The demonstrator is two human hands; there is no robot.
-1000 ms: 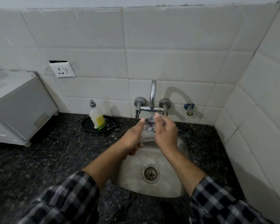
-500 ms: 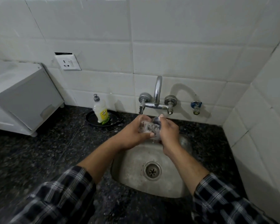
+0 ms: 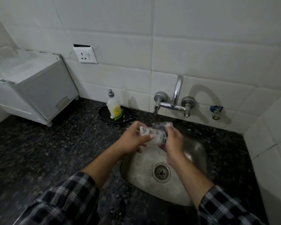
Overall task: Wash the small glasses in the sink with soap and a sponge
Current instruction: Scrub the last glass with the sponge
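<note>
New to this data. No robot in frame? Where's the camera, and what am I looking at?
There is no machine here: a person works bare-handed. The single camera sits on their head, looking forward and down, so the checked sleeves at the bottom are their own arms. The left hand grips a soapy small glass above the steel sink. The right hand grips the glass's other end together with a dark foamy wad, probably the sponge. On the black counter a dish soap bottle stands in a black dish, and a white appliance sits at far left. A wall faucet is mounted above the sink.
</note>
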